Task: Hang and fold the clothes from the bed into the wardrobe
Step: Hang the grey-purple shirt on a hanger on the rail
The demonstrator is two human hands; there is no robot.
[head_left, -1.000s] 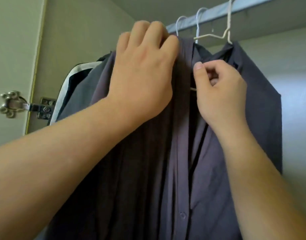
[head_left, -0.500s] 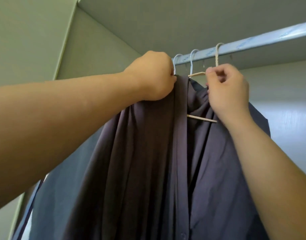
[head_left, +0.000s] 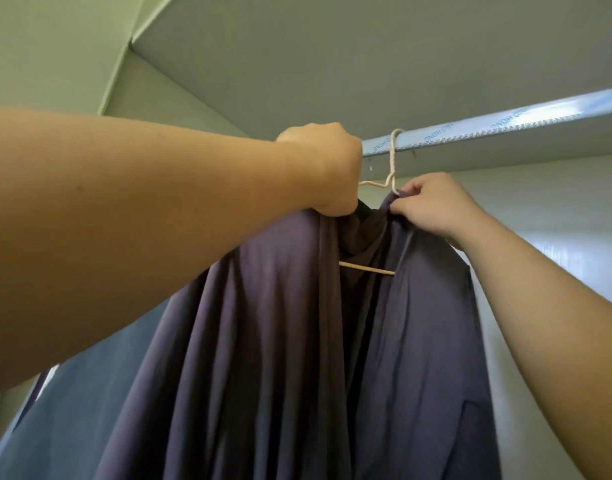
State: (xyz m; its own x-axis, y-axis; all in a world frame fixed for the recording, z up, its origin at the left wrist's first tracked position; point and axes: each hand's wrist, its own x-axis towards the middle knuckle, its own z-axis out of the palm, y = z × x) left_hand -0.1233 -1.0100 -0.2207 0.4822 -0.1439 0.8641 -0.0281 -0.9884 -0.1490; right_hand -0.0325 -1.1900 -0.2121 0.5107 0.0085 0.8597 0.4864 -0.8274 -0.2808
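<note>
A dark purple-grey shirt (head_left: 270, 341) hangs on a cream wire hanger (head_left: 392, 164) whose hook sits over the wardrobe rail (head_left: 505, 128). My left hand (head_left: 327, 168) is curled over the shirt's left shoulder just under the rail, gripping the fabric there. My right hand (head_left: 432, 202) pinches the shirt's collar beside the hanger's neck. The hanger's lower bar (head_left: 367, 268) shows in the open front of the shirt.
A darker blue-grey garment (head_left: 90, 403) hangs behind the shirt at lower left. The wardrobe's top panel (head_left: 332, 64) is close above the rail, its side wall (head_left: 55, 46) is on the left, and its pale back wall (head_left: 557, 220) is on the right.
The view has tilted further up toward the rail. My right hand has dropped from the hanger's hook to the shirt's collar. The other white hanger hooks are now hidden behind my left hand.
</note>
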